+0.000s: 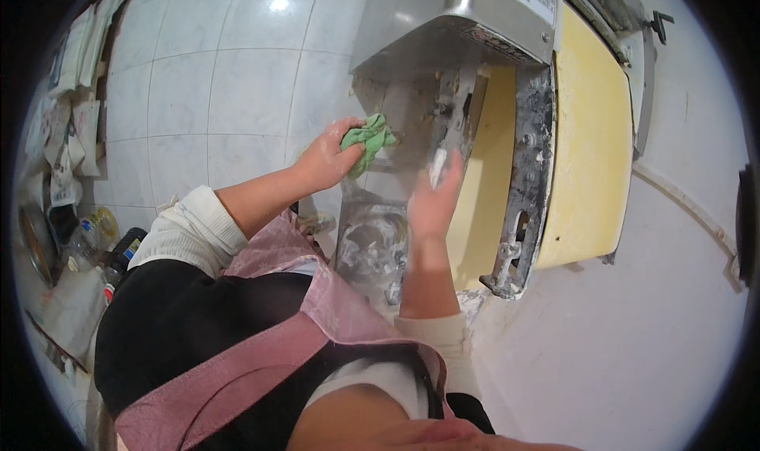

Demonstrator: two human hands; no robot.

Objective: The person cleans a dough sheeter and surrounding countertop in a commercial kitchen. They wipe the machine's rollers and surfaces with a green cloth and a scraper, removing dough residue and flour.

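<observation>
My left hand [332,154] is closed around a crumpled green cloth [371,141], held beside the lower opening of a steel machine [409,29]. To its right, my right hand [436,202] grips a small white object [437,167], blurred, that may be a handle; its kind is unclear. Above that hand a flour-dusted metal bar [460,110] runs up under the steel housing. A yellow belt [499,136] lies right of the hand, behind a dirty metal side bracket [531,154]. Between my forearms is a steel surface [371,243] smeared with white powder.
Another part of the yellow belt [588,154] stands out at the right, with a black crank handle [659,27] beyond. Plastic bottles [98,228] and hanging bags [71,148] are at the far left. White tiles [249,95] cover the surface beyond my left arm.
</observation>
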